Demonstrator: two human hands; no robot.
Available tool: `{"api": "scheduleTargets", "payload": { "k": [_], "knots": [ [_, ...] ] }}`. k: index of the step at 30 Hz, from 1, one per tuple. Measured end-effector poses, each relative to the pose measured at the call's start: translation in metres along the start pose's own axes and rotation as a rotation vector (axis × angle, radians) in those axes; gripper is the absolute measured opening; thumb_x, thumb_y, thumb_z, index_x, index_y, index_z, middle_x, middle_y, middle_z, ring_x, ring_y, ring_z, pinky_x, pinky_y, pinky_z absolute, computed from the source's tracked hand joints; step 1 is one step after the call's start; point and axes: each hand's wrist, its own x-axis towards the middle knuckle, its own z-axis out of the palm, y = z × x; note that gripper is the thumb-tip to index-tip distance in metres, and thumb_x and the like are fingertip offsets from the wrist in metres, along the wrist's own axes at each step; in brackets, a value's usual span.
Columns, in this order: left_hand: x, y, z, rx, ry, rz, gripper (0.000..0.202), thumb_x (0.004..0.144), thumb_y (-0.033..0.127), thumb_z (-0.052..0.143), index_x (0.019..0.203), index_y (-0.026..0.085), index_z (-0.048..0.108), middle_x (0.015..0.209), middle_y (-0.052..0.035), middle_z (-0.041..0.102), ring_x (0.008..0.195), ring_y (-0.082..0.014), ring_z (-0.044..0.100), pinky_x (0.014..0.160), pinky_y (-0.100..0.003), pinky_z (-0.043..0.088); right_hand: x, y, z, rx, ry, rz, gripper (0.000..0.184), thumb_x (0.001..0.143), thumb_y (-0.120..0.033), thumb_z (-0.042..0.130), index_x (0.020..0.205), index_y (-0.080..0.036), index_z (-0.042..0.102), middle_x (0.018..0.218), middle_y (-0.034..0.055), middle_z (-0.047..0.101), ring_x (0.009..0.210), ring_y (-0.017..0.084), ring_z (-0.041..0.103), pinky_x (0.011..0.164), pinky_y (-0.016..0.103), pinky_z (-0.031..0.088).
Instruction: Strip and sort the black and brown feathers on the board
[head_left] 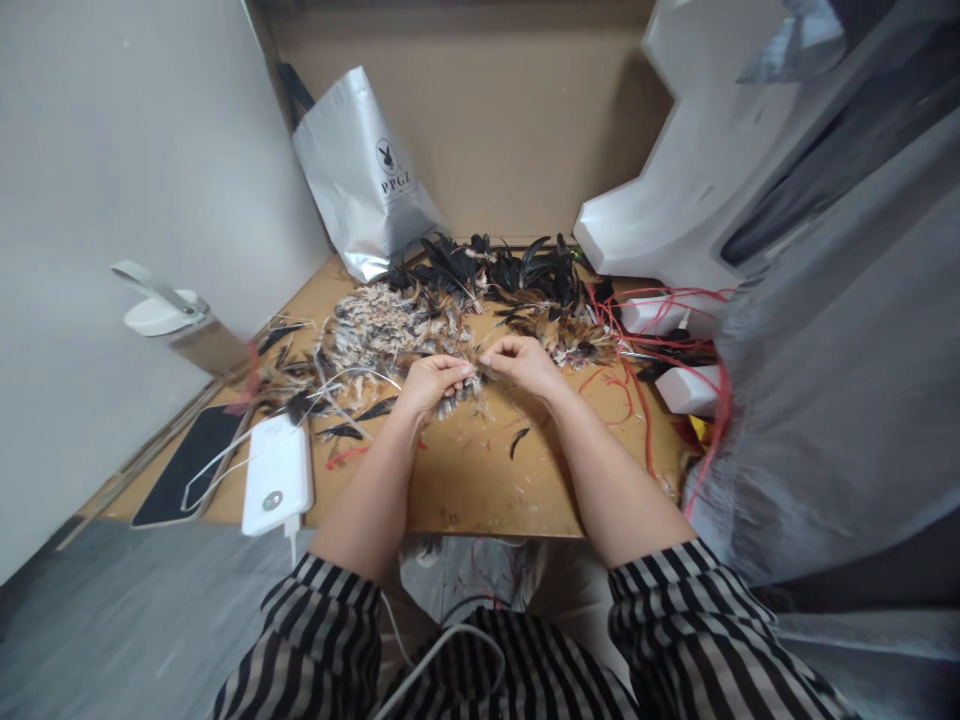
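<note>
Brown and grey feathers in a small tuft (pixel 463 398), gripped between the closed fingers of the left hand (pixel 435 382) above the middle of the bench (pixel 480 490). Just to the right, the right hand (pixel 529 368), with thumb and forefinger drawn together near the tuft; too small and blurred to tell whether gripping anything. Farther off, a loose row of black feathers (pixel 450 268); left of it and nearer, a pale speckled feather heap (pixel 375 325); right, a brown feather bunch (pixel 559 330). Beside that, red strings (pixel 611 315), tangled and trailing around white blocks (pixel 686 390). One dark feather (pixel 517 442) lying nearer, on bare wood. At near left, a white power bank (pixel 277 470) beside a dark phone (pixel 180 470). Far left, a silver bag (pixel 360 180), upright but tilted.
</note>
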Motion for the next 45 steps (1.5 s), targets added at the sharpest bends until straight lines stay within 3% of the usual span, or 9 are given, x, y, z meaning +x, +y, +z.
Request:
{"api": "scheduleTargets", "payload": {
  "k": [5,9,19,24,28,34,45],
  "knots": [
    [-0.002,0.001,0.002,0.003,-0.022,0.012,0.028,0.050,0.030,0.077,0.068,0.011,0.065,0.058,-0.0035,0.062,0.042,-0.0033,0.044,0.037,-0.015,0.027,0.002,0.003,0.004,0.000,0.032,0.045,0.026,0.061,-0.036,0.066,0.075,-0.013,0.065,0.066,0.0019,0.061,0.057,0.010,0.048,0.058,0.024,0.038],
    [-0.003,0.002,0.003,0.014,-0.027,0.017,0.027,0.050,0.027,0.078,0.068,0.010,0.065,0.053,-0.0022,0.059,0.041,-0.0035,0.042,0.038,-0.015,0.026,0.002,0.006,0.007,-0.030,0.023,0.023,0.023,0.064,-0.036,0.065,0.070,-0.013,0.064,0.064,0.0009,0.060,0.057,0.010,0.048,0.059,0.023,0.037],
    [0.001,-0.002,-0.001,-0.069,-0.007,-0.020,0.028,0.050,0.027,0.077,0.069,0.010,0.065,0.053,-0.0012,0.058,0.041,-0.0029,0.042,0.037,-0.015,0.024,0.001,0.003,-0.002,0.032,-0.114,-0.034,0.025,0.066,-0.037,0.063,0.067,-0.012,0.060,0.059,-0.0018,0.053,0.054,0.008,0.043,0.055,0.022,0.033],
    [0.000,0.000,0.001,-0.046,-0.011,-0.027,0.029,0.048,0.027,0.078,0.068,0.010,0.065,0.053,-0.0014,0.059,0.042,-0.0034,0.044,0.038,-0.015,0.026,0.003,0.009,0.002,0.080,-0.011,0.023,0.028,0.063,-0.038,0.066,0.075,-0.013,0.062,0.059,-0.0016,0.056,0.052,0.008,0.044,0.052,0.021,0.034],
    [-0.002,0.000,0.003,-0.021,-0.014,-0.003,0.027,0.049,0.026,0.078,0.066,0.010,0.065,0.053,-0.0018,0.059,0.042,-0.0037,0.044,0.038,-0.015,0.027,0.003,0.010,0.006,0.076,-0.010,0.041,0.031,0.062,-0.036,0.067,0.083,-0.013,0.063,0.065,-0.0001,0.060,0.055,0.009,0.049,0.057,0.022,0.038],
    [-0.001,0.000,0.003,-0.013,-0.019,0.005,0.026,0.050,0.026,0.077,0.067,0.010,0.065,0.054,-0.0028,0.060,0.042,-0.0037,0.044,0.038,-0.015,0.027,0.000,0.005,0.008,-0.056,-0.002,-0.030,0.020,0.066,-0.032,0.062,0.069,-0.013,0.063,0.062,-0.0002,0.059,0.058,0.009,0.048,0.059,0.023,0.037],
    [-0.001,0.002,0.003,-0.143,0.001,-0.075,0.031,0.044,0.022,0.080,0.067,0.010,0.064,0.051,0.0009,0.055,0.044,-0.0036,0.046,0.040,-0.015,0.028,0.000,0.001,0.000,-0.038,-0.188,-0.039,0.022,0.066,-0.034,0.063,0.069,-0.012,0.063,0.065,0.0002,0.059,0.059,0.009,0.048,0.061,0.023,0.037]
  ]
}}
